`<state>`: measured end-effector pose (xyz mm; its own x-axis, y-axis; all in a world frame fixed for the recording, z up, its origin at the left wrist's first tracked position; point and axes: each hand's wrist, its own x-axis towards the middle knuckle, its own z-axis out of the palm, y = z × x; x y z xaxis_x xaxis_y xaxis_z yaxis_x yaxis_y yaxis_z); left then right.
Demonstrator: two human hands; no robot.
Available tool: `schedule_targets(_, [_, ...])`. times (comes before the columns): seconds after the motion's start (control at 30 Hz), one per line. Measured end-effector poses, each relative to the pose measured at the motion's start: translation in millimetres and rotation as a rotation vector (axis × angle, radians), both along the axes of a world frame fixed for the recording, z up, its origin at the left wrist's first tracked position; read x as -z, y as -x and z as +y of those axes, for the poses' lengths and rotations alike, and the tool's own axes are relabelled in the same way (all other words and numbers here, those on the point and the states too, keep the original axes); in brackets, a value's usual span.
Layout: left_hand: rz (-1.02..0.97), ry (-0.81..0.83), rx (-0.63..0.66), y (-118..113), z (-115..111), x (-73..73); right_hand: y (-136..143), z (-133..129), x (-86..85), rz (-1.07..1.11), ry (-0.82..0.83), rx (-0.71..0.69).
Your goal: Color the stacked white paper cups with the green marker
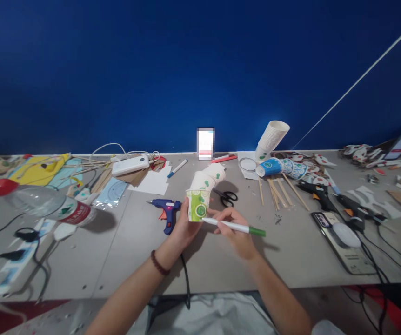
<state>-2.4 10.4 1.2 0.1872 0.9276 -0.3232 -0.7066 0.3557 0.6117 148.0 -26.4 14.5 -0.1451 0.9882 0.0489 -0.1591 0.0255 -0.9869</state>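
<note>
The left grip (187,224) is closed round the side of a green-patterned cup (198,204), with its wide end up and a round green mark facing the camera. Two paler cups (208,177) lean away behind it, up and to the right; whether they are fixed to it, I cannot tell. The right grip (236,231) pinches a white marker (233,225) between thumb and fingers. Its green end points right, and its other end is at the lower front of the cup, just below the mark — touching or only close, I cannot tell.

Just left of the left grip, a blue glue gun (167,213) lies on the worktop (123,260). Beyond the right grip are black scissors (228,198), partly behind the cups. Further out stand a lit phone (205,143) and, to its right, a tilted stack of white cups (273,137), with blue cups (273,167) on their side and thin sticks (280,193) nearer. Well right of the right grip, a mouse (345,234) rests on a flat phone (352,260); well left of the left grip is a red-capped bottle (59,204).
</note>
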Motion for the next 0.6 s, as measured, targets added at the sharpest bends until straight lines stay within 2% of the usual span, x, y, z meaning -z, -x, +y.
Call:
schedule_targets(0.23, [-0.012, 0.034, 0.012, 1.3, -1.5, -1.0, -1.9, 1.0, 2.3, 0.027, -0.062, -0.022])
schedule_targets(0.43, [-0.009, 0.026, -0.002, 0.4, -0.5, 1.6, -1.3, 0.9, 2.9, 0.003, -0.044, 0.013])
schedule_targets(0.6, [-0.013, 0.024, 0.006, 0.5, -0.4, 0.7, -0.8, 0.5, 4.2, 0.004, -0.050, -0.013])
